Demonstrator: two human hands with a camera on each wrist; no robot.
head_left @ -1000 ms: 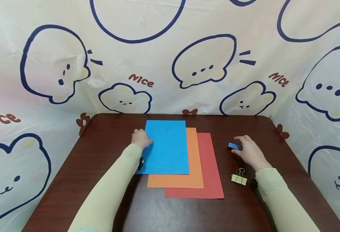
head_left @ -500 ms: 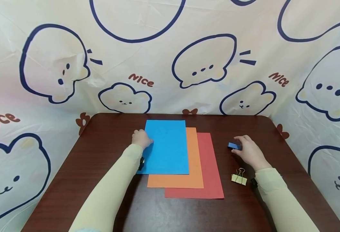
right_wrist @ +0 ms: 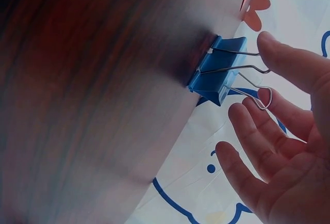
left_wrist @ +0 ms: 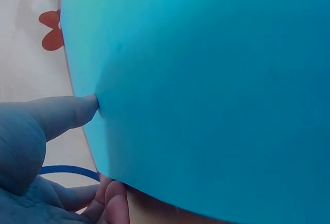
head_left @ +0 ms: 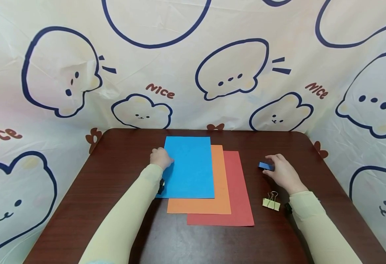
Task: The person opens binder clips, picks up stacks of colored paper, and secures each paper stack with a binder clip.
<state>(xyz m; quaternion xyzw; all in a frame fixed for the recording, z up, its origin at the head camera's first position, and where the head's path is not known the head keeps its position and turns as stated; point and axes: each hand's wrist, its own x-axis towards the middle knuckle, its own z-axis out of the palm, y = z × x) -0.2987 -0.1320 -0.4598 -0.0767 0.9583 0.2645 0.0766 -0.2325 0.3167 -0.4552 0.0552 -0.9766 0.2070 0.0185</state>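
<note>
A blue sheet of paper [head_left: 189, 168] lies on top of an orange sheet [head_left: 222, 183] and a red sheet [head_left: 240, 205], fanned toward the lower right. My left hand [head_left: 160, 158] holds the blue sheet's left edge, thumb on top and curled fingers at the edge in the left wrist view. On the right, my right hand [head_left: 283, 174] is at a blue binder clip [right_wrist: 219, 69], its thumb and a fingertip on the wire handles from either side. The other fingers are spread and bent. A yellow binder clip [head_left: 271, 202] with raised handles stands near the right wrist.
The dark brown wooden table [head_left: 114, 176] bears all of these things. A printed cloth [head_left: 193, 73] with bear outlines hangs behind the table and on both sides. Bands with dark devices sit at both wrists.
</note>
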